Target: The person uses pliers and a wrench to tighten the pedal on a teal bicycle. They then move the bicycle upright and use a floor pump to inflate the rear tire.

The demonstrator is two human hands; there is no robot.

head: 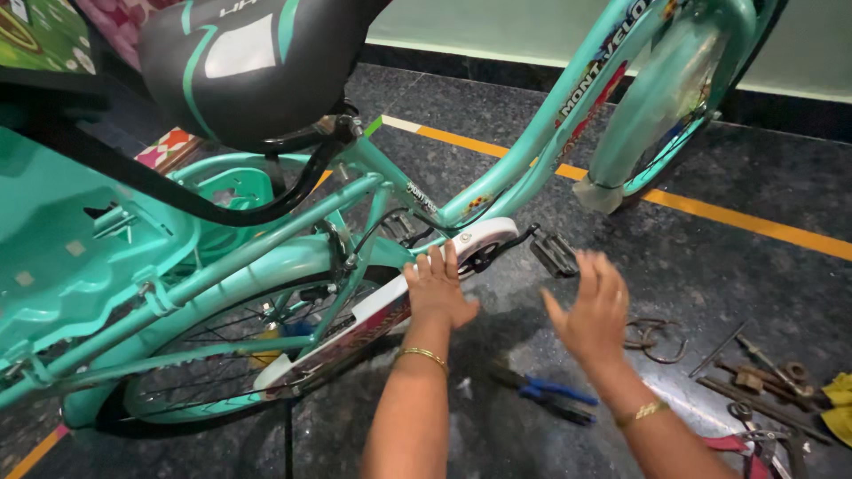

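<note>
A turquoise bicycle (497,168) stands across the view with a black saddle (248,62) at the top left. My left hand (437,288) lies flat on the white chain guard (382,310), fingers pointing up toward the crank. My right hand (593,310) hovers open, palm down, just right of it and below the black pedal (554,253), touching nothing. Both wrists wear gold bangles.
Blue-handled pliers (546,395) lie on the dark stone floor between my forearms. Several rusty tools and wrenches (754,377) are scattered at the right, with metal rings (655,337) near my right hand. A yellow floor stripe (728,217) runs diagonally behind the front wheel (661,115).
</note>
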